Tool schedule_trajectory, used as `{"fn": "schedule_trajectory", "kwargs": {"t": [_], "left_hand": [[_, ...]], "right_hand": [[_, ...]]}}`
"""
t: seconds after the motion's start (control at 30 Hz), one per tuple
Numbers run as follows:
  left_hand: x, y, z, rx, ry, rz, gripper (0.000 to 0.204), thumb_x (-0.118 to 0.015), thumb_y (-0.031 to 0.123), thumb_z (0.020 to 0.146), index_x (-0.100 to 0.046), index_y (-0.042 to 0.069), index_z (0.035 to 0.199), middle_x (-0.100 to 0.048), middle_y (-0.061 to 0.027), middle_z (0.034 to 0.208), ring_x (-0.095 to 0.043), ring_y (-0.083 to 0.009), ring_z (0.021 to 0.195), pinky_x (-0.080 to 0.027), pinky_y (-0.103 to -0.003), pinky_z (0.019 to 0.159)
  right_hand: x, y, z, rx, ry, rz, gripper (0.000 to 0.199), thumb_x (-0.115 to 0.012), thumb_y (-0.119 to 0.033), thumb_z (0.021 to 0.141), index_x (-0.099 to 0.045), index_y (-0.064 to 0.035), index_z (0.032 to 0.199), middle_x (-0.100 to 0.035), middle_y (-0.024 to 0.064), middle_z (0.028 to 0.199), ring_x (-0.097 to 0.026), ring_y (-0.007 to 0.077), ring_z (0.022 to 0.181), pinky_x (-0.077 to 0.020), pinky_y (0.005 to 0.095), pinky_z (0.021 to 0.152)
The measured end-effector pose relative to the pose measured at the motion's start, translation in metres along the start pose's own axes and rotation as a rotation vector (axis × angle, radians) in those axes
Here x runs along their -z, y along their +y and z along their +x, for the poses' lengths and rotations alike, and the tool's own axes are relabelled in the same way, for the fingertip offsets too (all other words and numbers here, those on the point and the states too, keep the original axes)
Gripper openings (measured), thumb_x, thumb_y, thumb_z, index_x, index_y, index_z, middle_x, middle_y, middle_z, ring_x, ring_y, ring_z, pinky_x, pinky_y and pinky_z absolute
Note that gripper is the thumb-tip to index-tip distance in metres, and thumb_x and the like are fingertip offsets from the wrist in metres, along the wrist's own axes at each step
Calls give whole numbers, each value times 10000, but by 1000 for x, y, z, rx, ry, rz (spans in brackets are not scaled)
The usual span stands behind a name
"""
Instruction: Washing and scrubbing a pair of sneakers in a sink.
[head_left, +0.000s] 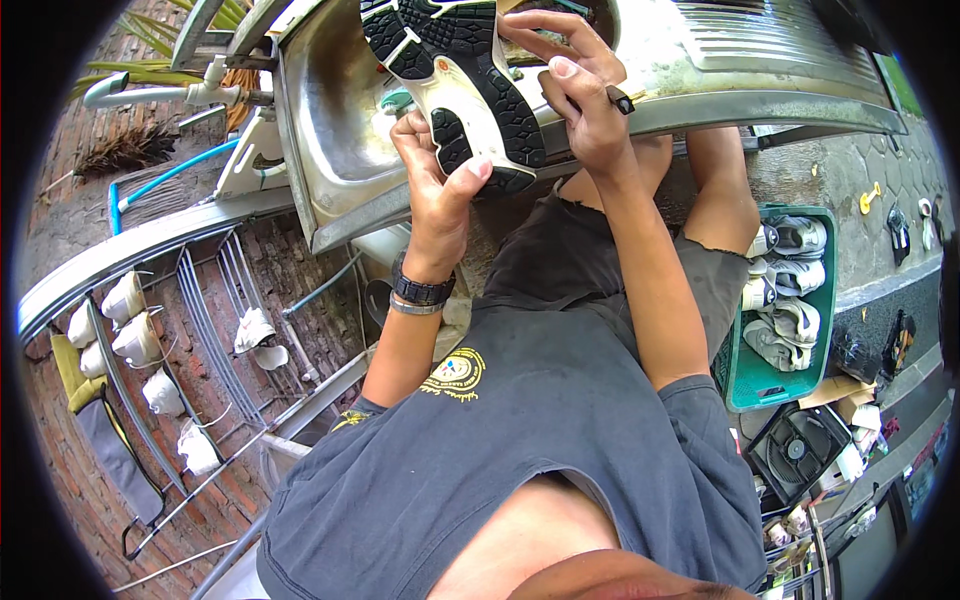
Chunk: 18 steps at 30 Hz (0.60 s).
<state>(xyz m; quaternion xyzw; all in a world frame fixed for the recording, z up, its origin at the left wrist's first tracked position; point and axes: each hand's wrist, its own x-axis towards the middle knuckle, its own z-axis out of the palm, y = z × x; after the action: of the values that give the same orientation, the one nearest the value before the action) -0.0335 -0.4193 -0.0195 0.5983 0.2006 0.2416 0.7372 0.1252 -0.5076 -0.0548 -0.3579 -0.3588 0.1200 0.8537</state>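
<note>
A shoe [462, 90] is held up over the sink's front edge, its black-and-white patterned sole facing me. My left hand [437, 190] is closed around the heel end, thumb against the edge of the sole. At the shoe's right side, my right hand [590, 105] has its fingers curled around a slim tool with a dark end [621, 100] poking out past the palm. The tool's working end is hidden, so its kind cannot be told. Behind the shoe, a small green item [397, 101] shows in the metal sink [335, 120].
A ridged metal drainboard [750, 45] adjoins the sink on the right, and a white pipe [205, 93] is on its left. A green crate of shoes [740, 375] stands at the right. White shoes [138, 340] sit on the left rack; a black plastic box [795, 450] lies lower right.
</note>
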Motion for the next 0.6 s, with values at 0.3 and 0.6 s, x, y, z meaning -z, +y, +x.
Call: {"fn": "schedule_trajectory", "kwargs": {"t": [0.3, 0.6], "left_hand": [[4, -5, 2, -7, -15, 9, 714, -771, 197, 785, -305, 134, 1322, -407, -45, 1263, -449, -161, 1224, -379, -336, 1090], [14, -13, 2, -39, -72, -30, 741, -813, 340, 850, -293, 123, 1332, -412, -80, 1352, -443, -183, 1286, -370, -347, 1114]], "right_hand": [[-6, -17, 1, -220, 62, 4, 469, -524, -240, 929, -589, 64, 1280, -669, 133, 1131, -631, 149, 960, -497, 271, 836], [-11, -33, 4, -347, 109, -133, 375, -487, -219, 974, -653, 59, 1162, -657, 6, 885, -338, -9, 547, -235, 197, 501]]}}
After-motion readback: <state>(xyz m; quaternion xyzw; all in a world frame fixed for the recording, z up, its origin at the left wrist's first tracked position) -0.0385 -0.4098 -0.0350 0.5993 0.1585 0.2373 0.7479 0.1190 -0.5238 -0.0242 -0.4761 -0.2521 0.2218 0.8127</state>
